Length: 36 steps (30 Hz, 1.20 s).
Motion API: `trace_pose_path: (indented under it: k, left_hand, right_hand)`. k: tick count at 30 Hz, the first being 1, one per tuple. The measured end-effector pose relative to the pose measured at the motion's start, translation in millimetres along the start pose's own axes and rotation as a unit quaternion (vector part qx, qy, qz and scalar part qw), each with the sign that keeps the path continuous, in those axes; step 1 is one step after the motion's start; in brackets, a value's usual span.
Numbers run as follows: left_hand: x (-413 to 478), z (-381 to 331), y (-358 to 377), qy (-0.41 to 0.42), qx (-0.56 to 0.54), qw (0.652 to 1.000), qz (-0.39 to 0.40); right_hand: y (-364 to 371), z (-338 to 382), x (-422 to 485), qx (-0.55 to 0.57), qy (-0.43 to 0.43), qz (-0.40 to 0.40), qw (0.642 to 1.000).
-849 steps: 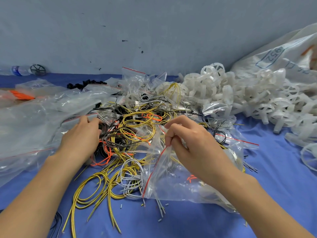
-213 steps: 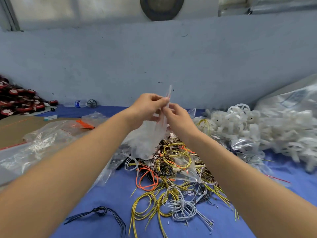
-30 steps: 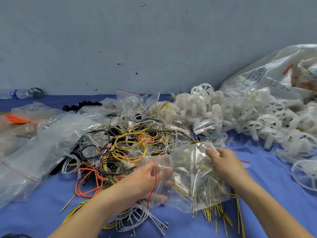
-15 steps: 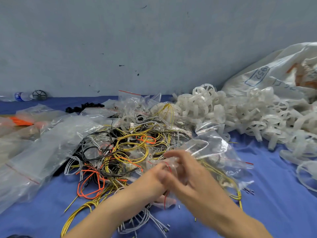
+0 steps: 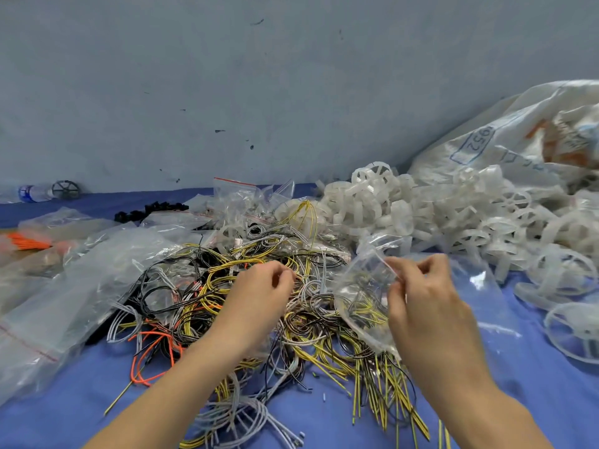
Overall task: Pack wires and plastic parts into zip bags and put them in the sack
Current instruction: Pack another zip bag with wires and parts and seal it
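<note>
Right hand (image 5: 421, 306) is pinching the rim of a clear zip bag (image 5: 363, 296), thumb and forefinger closed on the plastic, other fingers loosely curled. Bag is hanging with its mouth tipped toward the left, long axis running up-down, bottom resting on the wire pile (image 5: 259, 306). Some yellow wires look to be inside it already, though it is hard to separate contents from the pile showing through the plastic.

Left hand (image 5: 259, 293) is sitting on the pile just left of the bag mouth, fingertips curled together at the yellow-and-grey coils. Whether it is actually gripping a wire cannot be told; the fingertips are facing away from the camera.

Key relation: the bag mouth lies directly right of the left hand, near but apart, so the left hand is the feeding hand and the next move is likely a short carry rightward into the opening.

White plastic parts (image 5: 437, 215) are heaped behind and to the right; the sack (image 5: 505, 140) is at far right, cut off by the frame edge, its opening not visible.
</note>
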<state>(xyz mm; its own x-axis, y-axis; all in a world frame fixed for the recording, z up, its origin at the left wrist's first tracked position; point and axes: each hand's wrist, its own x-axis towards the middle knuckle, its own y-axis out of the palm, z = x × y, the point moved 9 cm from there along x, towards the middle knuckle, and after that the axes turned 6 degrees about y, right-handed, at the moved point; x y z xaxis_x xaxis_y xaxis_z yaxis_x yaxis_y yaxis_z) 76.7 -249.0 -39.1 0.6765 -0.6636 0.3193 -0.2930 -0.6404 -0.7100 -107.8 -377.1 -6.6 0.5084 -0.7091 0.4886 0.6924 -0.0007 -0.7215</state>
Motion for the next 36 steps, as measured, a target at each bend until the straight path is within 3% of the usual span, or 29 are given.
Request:
trace_pose_path:
  k: [4,6,13,18,21,23,26,28,32,36]
  left_hand:
    - [19.7,6.6,42.3,-0.026,0.211,0.973,0.087]
    - [23.4,10.0,52.3,-0.036,0.256,0.962,0.092]
    - [14.6,11.8,9.1,-0.039,0.034,0.999,-0.013]
    - [-12.1,-4.4,-41.1,0.011,-0.073,0.993,-0.095]
    - [-29.8,-4.5,-51.3,-0.008,-0.165,0.98,-0.11]
    - [-37.7,3.0,-41.0,-0.076,-0.252,0.961,-0.087]
    - [-48.8,8.5,-1.2,-0.2,-0.458,0.866,0.003]
    - [-57.8,3.8,20.2,-0.242,-0.495,0.833,0.046]
    - [-70.9,-11.4,54.1,-0.249,-0.483,0.835,0.092]
    - [-62.6,-31.9,72.9,-0.193,-0.401,0.881,0.159]
  right_hand:
    - [15.2,2.1,-2.0,0.025,0.016,0.069,0.997]
    - [26.9,-5.4,-3.5,0.027,0.04,0.112,0.993]
    - [40.2,-10.6,-5.8,0.047,0.046,0.133,0.989]
    - [44.6,-9.6,-0.5,0.138,0.062,0.112,0.982]
    - [44.0,-7.5,-0.1,0.162,0.071,0.087,0.98]
    - [46.4,-5.1,-1.3,0.161,0.07,0.085,0.981]
    - [49.4,0.0,-3.0,0.166,0.067,0.089,0.98]
    - [49.7,2.6,-3.6,0.174,0.073,0.086,0.978]
    - [48.0,10.7,-7.6,0.187,0.071,0.073,0.977]
    - [41.9,20.0,-11.9,0.154,0.041,0.054,0.986]
